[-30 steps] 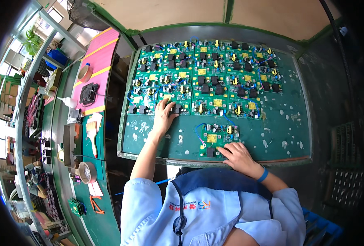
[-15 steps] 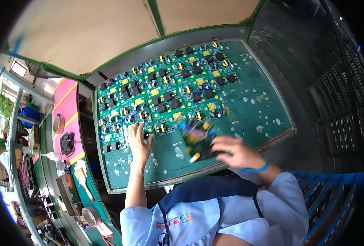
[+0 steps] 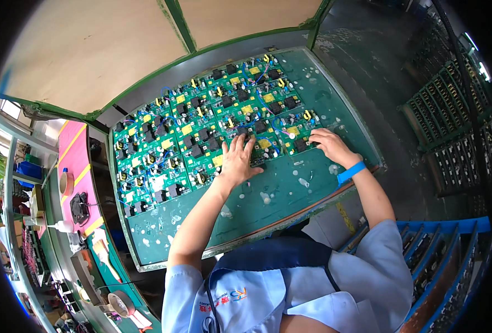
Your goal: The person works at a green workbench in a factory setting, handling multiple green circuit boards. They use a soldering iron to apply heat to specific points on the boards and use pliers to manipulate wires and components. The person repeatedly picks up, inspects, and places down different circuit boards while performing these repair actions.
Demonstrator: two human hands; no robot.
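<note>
Left hand [image 3: 237, 161] down flat, fingers spread wide, palm pressing on a board [image 3: 260, 145] at the near edge of the green tray [image 3: 246, 208], gripping nothing, likely steadying that board so it stays seated. Right hand [image 3: 328, 145] just right of it, fingers curled down onto the end board [image 3: 301, 136] in the same row; pinching or merely pressing, cannot tell, fingertips hidden against the parts. Blue band [image 3: 350, 172] on that wrist. Beyond both hands, rows of green boards [image 3: 190, 139] with black blocks and yellow patches packed edge to edge across the far half of the tray, probably laid tight to keep them from sliding. Near half of the tray bare, flecked with pale spots. Left of the tray, a pink mat [image 3: 77, 166] with a black fan [image 3: 79, 206] on it. Right of the tray, dark racks [image 3: 451, 105].
</note>
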